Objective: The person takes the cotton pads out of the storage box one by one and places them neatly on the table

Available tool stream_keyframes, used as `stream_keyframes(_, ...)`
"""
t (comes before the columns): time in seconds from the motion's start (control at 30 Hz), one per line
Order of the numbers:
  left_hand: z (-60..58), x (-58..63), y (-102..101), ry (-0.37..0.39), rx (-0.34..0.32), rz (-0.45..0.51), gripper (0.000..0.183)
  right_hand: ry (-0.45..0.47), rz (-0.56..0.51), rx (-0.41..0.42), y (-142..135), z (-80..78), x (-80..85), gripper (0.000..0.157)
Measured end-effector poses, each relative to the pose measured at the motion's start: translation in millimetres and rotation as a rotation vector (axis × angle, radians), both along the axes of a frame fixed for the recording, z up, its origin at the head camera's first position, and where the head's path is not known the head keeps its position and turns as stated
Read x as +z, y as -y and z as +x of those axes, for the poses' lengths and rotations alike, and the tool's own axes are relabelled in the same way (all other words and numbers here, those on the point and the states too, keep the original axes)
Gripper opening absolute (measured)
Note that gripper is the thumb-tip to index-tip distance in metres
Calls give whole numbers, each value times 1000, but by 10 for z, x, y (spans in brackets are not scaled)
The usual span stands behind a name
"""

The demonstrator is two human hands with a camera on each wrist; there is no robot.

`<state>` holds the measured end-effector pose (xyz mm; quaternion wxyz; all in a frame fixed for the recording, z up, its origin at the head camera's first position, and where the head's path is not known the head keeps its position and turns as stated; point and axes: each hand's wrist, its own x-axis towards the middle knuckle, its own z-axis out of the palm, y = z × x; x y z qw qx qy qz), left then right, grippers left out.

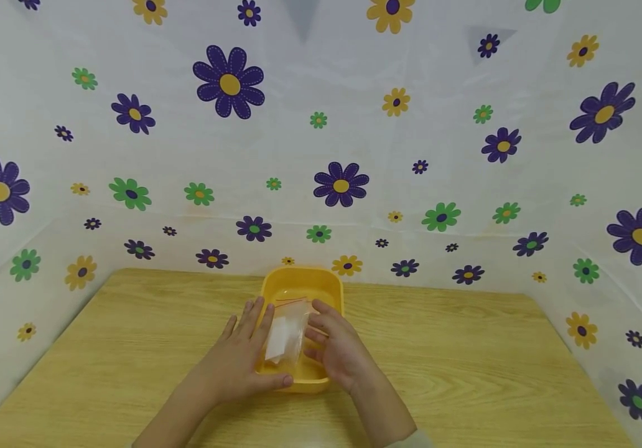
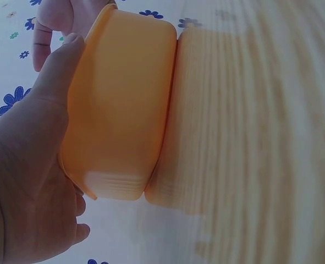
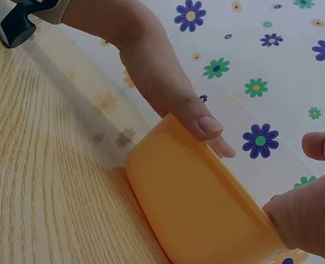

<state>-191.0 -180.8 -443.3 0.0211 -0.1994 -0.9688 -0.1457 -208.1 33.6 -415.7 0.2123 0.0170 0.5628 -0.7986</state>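
Note:
A yellow plastic tub (image 1: 302,274) stands on the table, seen from the side in the left wrist view. Inside it lies a clear zip bag (image 1: 297,317) with a red line along its top and a white piece (image 1: 278,339) within. My left hand (image 1: 237,358) lies over the tub's left rim with fingers extended, its thumb along the near edge. Over the right rim, my right hand (image 1: 343,351) has loosely bent fingers beside the bag's right edge; whether they touch it, I cannot tell. In the right wrist view, that hand (image 3: 310,217) is at the tub's rim.
The wood-grain table (image 1: 455,361) extends on both sides of the tub. A white sheet (image 1: 293,149) printed with flowers hangs behind and at both sides, close to the tub's far end. A black device (image 3: 19,25) sits by the left wrist.

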Motion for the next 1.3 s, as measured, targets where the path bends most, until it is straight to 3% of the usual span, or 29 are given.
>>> stream_keyframes(0.27, -10, -1, -1, 1, -4, -2, 124, -5, -20, 14, -11, -13, 0, 60)
stream_keyframes(0.5, -2, 16, 8, 5, -9, -5, 123, -13, -44, 6, 1, -9, 0, 46)
stream_keyframes(0.67, 0, 19, 8, -16, -18, 9, 122, -38, -75, -30, -1, 15, 15, 53)
stream_keyframes(0.87, 3, 16, 18, 0, -15, 14, 121, -109, -37, -32, -28, 37, 47, 63)
stream_keyframes(1.0, 4, 14, 29, 15, -8, 14, 121, -172, 11, -90, -38, 41, 47, 65)
stream_keyframes(1.17, -6, 2, 28, 20, -6, 16, 121, -285, 95, -243, -52, 35, 13, 65)
stream_keyframes(1.3, -9, -15, 22, 13, -4, 15, 122, -312, 108, -347, -73, 19, -11, 59)
